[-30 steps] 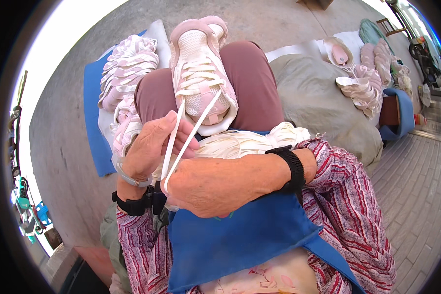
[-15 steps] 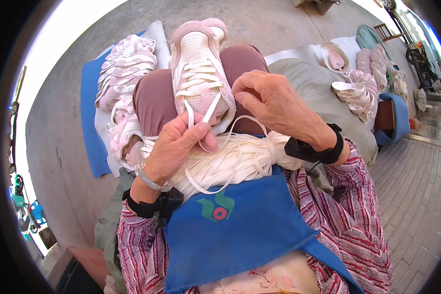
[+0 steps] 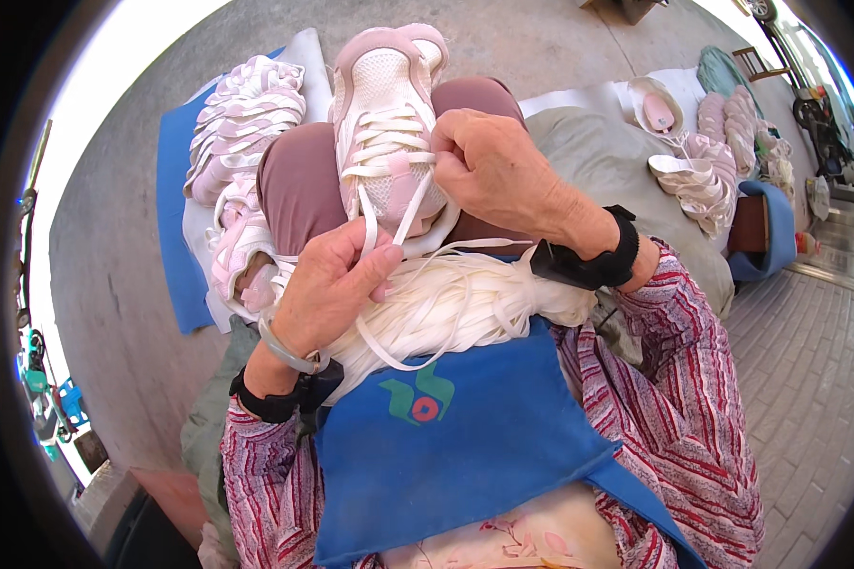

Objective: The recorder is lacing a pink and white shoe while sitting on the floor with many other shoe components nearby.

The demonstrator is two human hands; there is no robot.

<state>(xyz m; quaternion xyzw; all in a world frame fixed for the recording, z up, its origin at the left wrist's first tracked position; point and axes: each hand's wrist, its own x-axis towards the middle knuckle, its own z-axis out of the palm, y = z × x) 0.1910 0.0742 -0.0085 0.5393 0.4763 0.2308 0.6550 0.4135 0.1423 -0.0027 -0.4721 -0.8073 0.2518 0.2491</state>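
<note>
A pink and white sneaker [image 3: 378, 90] rests between my knees, toe pointing away, with cream laces crossed over its front. My left hand [image 3: 337, 280] pinches two cream shoelace ends [image 3: 411, 211] just below the sneaker's near end. At the sneaker's right edge, beside the lace rows, my right hand [image 3: 498, 171] is closed with its fingers curled. Its fingertips are hidden, so what they grip does not show. Across my lap, over a blue apron [image 3: 465, 455], lies a thick bundle of cream laces [image 3: 474, 299], below both hands.
To the left, a stack of similar sneakers [image 3: 242, 123] lies on a blue and white mat [image 3: 176, 228]. More sneakers [image 3: 697, 180] sit on a pale sheet at the right, near a blue-covered stool [image 3: 769, 228]. A small wooden chair [image 3: 759, 64] stands farther back.
My right hand has moved left, in to the sneaker's edge. The lace loop that arched below it now lies lower across the bundle. My left hand keeps its pinch.
</note>
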